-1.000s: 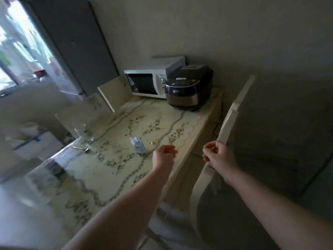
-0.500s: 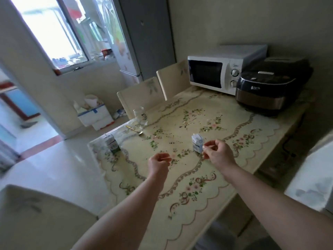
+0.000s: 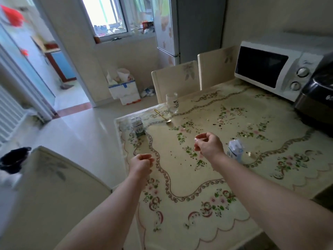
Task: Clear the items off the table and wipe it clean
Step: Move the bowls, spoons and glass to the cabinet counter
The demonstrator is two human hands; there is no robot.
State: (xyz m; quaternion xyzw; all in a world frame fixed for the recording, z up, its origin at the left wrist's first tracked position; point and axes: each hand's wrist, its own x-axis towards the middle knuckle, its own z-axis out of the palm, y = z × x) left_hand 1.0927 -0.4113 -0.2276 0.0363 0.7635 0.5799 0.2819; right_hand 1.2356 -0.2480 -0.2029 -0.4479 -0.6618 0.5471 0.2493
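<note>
A pale chair back (image 3: 59,186) stands nearest on the left, beside the table (image 3: 207,230) with its flowered cloth; above the table's near-left edge hangs the left hand (image 3: 141,165), fingers curled into the palm and holding nothing that shows; further in and to the right, the right hand (image 3: 209,147) is raised over the cloth, fingers curled and thumb meeting forefinger, though I cannot tell whether anything is pinched there; just right of it stands a small white-and-blue carton (image 3: 235,150); dark spots (image 3: 219,123) and crumbs lie scattered beyond; a second carton (image 3: 138,126) stands at the far-left corner, near a spoon (image 3: 163,116) and an upright glass (image 3: 172,105); a microwave (image 3: 275,69) and a dark cooker (image 3: 317,98) occupy the far right.
</note>
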